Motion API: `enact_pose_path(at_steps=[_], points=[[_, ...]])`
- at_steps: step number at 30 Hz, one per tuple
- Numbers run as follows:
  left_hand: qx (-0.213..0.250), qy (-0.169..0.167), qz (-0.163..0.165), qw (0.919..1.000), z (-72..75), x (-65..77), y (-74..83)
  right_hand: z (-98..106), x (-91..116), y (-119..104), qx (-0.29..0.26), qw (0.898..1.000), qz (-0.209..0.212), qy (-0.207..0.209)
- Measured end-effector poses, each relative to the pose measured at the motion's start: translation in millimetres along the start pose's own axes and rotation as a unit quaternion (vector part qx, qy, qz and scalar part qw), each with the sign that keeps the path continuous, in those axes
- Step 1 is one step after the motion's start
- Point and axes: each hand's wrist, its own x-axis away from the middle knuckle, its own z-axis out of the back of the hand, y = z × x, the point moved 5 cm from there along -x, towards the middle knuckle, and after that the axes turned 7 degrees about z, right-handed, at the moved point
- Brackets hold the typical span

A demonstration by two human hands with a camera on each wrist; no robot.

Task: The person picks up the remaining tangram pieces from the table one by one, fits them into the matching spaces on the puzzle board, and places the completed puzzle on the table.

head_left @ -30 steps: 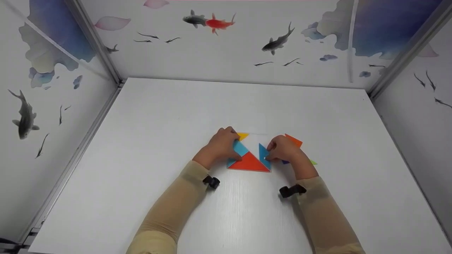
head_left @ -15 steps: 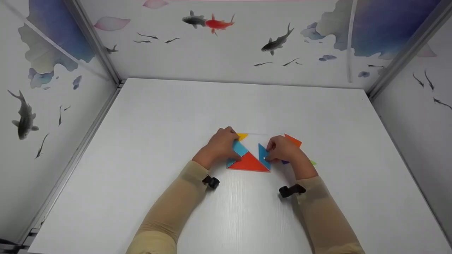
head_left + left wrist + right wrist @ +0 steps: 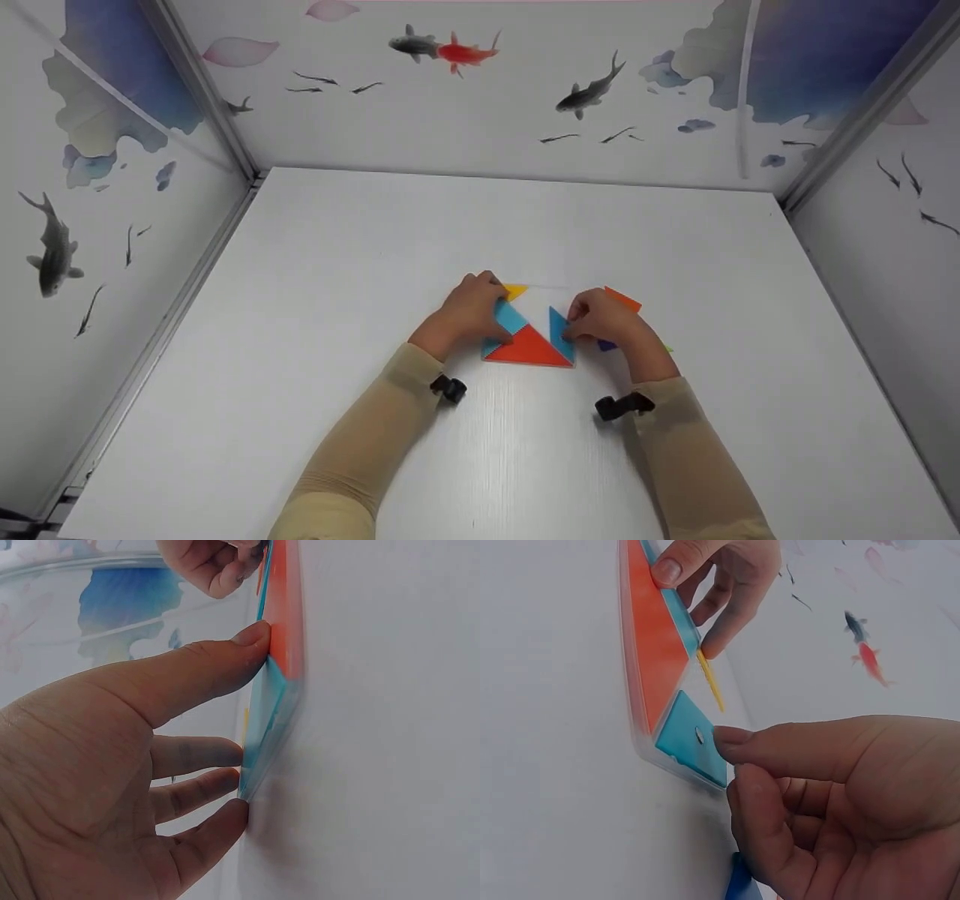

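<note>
A shallow clear tray (image 3: pixel 639 742) holds flat tangram pieces: a large red triangle (image 3: pixel 527 349), light-blue pieces (image 3: pixel 510 317) at left and a yellow triangle (image 3: pixel 516 291) at the top. My left hand (image 3: pixel 471 306) rests on the tray's left side, its thumb and spread fingertips pressing on the pieces and edge. At the tray's lower right corner lies a blue piece (image 3: pixel 690 736) with a small pale spot on its face. The thumb and curled index finger of my right hand (image 3: pixel 604 315) pinch its right edge. Part of that piece is hidden by the fingers.
Right of the tray, partly under my right hand, lie an orange piece (image 3: pixel 624 298), a dark blue piece (image 3: pixel 607 346) and the tip of a green piece (image 3: pixel 669 348). The white table (image 3: pixel 360 232) is enclosed by panels printed with fish.
Both hands and the pieces keep nearly the same places. My right wrist has shifted very slightly to the right.
</note>
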Motion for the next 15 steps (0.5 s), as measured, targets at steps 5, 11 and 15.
enact_pose_path(at_steps=[5, 11, 15], points=[[0.005, -0.002, 0.009, 0.9999, -0.9, -0.5, -0.1, 6.7, 0.0, 1.4, -0.035, 0.999, -0.002, 0.025], [0.002, 0.006, -0.01, 0.9999, -0.1, -0.8, 0.9, 12.8, 0.8, 1.9, -0.064, 0.996, -0.014, 0.055], [-0.007, 0.007, -0.014, 0.9998, 0.2, -0.9, -0.3, 15.2, 1.8, 1.4, -0.07, 0.995, -0.02, 0.067]])
